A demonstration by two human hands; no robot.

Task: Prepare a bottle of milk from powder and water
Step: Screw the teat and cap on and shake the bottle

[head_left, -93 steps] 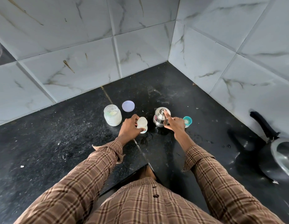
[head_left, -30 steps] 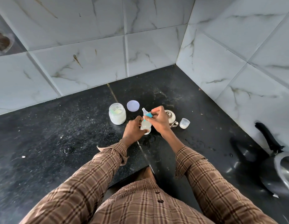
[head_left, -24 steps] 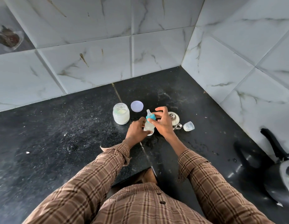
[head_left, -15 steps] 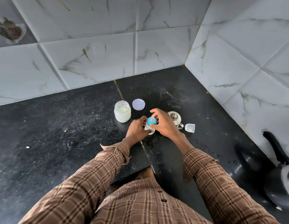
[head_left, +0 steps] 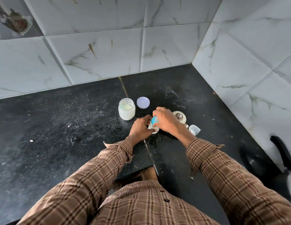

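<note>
The right hand is curling around the blue teat ring atop the bottle, while the left hand is gripping its body on the counter. Best turning gently, bottle upright (cross-threading leaks); powder jar beyond the left hand.

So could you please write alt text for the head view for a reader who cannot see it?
A person's left hand holds a small baby bottle on a black counter while the right hand grips its blue collar. An open powder jar, its lid and a steel pot stand nearby.
</note>
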